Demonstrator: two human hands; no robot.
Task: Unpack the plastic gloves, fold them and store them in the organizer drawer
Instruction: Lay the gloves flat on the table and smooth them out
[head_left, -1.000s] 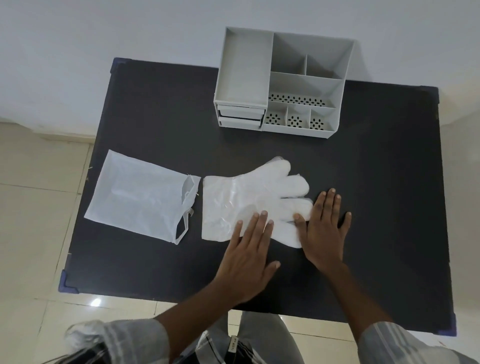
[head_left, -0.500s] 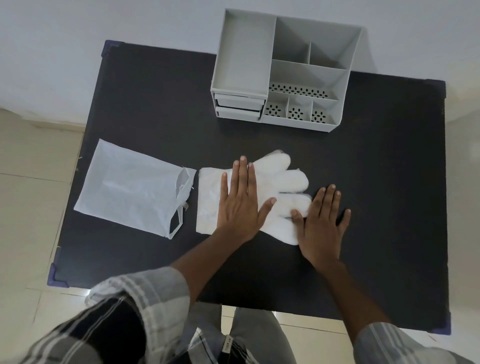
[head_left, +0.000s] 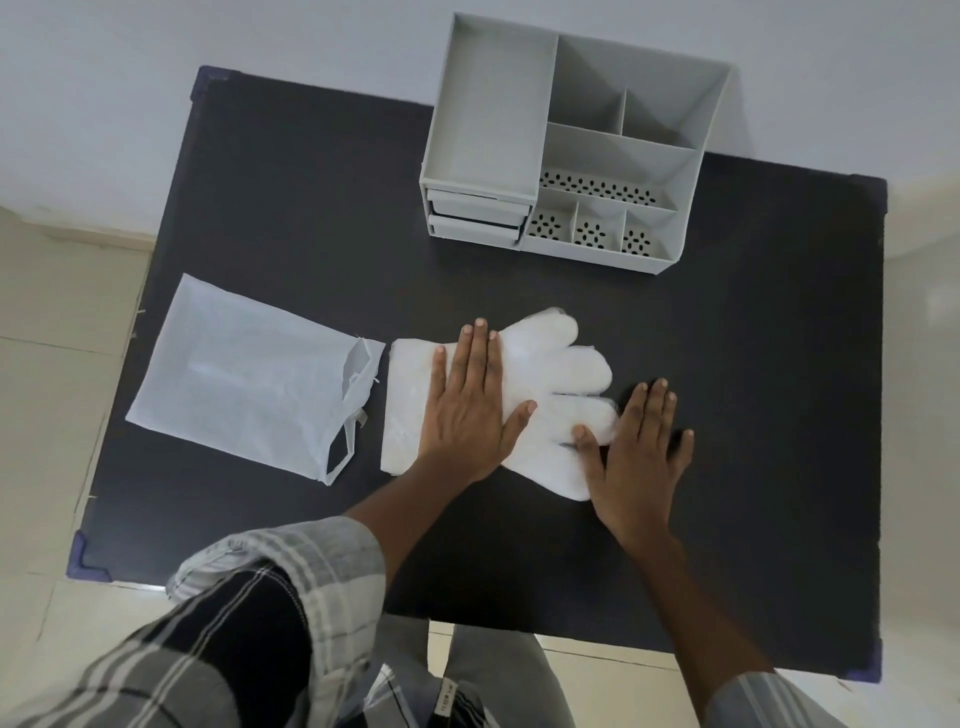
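A stack of translucent white plastic gloves (head_left: 558, 366) lies flat in the middle of the black table (head_left: 753, 364), fingers pointing right. My left hand (head_left: 470, 405) rests flat on the gloves' palm area, fingers spread and pointing away from me. My right hand (head_left: 636, 452) lies flat at the gloves' lower right, its thumb on the fingertips and the rest on the table. The grey organizer (head_left: 566, 140) stands at the far edge, its two drawers (head_left: 475, 215) at its left front, both closed.
A white drawstring pouch (head_left: 244, 376) lies flat left of the gloves, its mouth facing them. The table has blue corner guards. A white wall rises behind the table and tiled floor shows on both sides.
My left hand moved from the table's near side up onto the gloves' palm area. My right hand stayed at the fingertips. The camera view shifted slightly.
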